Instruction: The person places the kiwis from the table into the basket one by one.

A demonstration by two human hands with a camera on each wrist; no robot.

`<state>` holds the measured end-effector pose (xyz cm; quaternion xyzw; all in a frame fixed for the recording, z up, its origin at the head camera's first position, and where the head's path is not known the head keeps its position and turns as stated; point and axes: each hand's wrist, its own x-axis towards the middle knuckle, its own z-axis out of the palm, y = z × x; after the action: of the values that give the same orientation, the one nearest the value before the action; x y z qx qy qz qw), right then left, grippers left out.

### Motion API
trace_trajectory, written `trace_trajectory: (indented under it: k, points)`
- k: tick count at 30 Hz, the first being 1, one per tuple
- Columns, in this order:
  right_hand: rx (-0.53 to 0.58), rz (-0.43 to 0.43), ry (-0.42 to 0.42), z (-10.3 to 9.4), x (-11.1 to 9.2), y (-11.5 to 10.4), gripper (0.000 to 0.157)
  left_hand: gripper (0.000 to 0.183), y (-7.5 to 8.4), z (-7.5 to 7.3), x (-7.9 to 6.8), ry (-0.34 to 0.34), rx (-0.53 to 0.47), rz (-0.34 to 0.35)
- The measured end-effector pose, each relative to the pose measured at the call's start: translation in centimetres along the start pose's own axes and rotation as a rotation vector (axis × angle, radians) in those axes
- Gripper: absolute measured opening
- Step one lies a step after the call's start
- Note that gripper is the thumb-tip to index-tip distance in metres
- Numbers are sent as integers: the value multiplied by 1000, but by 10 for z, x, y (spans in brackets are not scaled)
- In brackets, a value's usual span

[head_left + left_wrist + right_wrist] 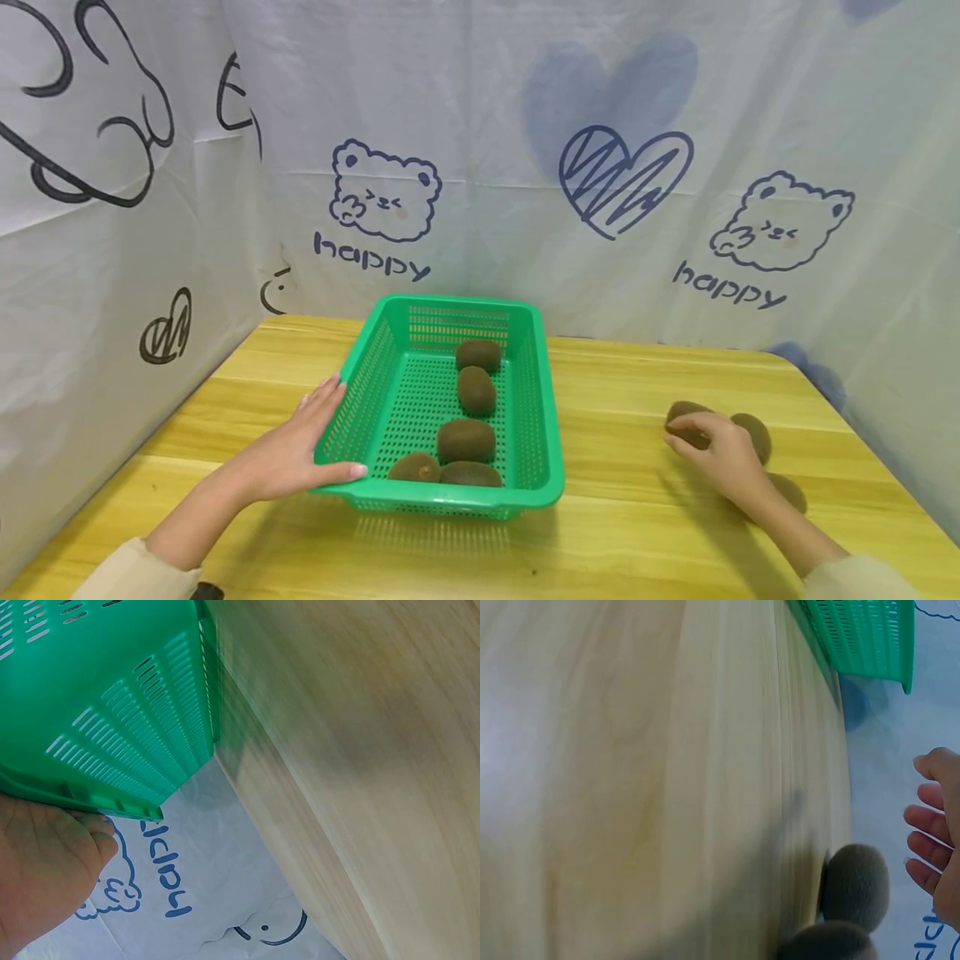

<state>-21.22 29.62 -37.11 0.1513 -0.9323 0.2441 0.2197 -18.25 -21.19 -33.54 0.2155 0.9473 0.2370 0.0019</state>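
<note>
A green plastic basket (551,417) stands on the table with several brown kiwis (466,442) inside, mostly along its right side and near end. My left hand (292,454) holds its near left corner, thumb over the rim and fingers along the outside; the left wrist view shows the palm against the rim. To the right, my right hand (720,458) hovers over three loose kiwis (753,435), overlapping them in the head view. In the right wrist view its loosely bent fingers (928,823) are apart from a kiwi (855,889), with nothing between them.
The yellow wood-grain table (615,533) lies under everything. Behind it and at both sides hangs a white cloth (480,125) with drawn bears, hearts and the word "happy". A small dark object (207,592) shows at the bottom edge beside the left sleeve.
</note>
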Motion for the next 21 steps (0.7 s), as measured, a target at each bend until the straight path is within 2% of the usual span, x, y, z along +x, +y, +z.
trace_trajectory:
  k: [12,18,21]
  points:
    - [-29,99,-40,-30,-18,24,28,104,0,0,2,-3,-3,5]
    - [1,186,-125,-45,-28,42,35,104,0,-1,2,-3,-13,8]
    - [53,217,-165,-50,-33,56,36,104,1,-1,1,1,-15,9]
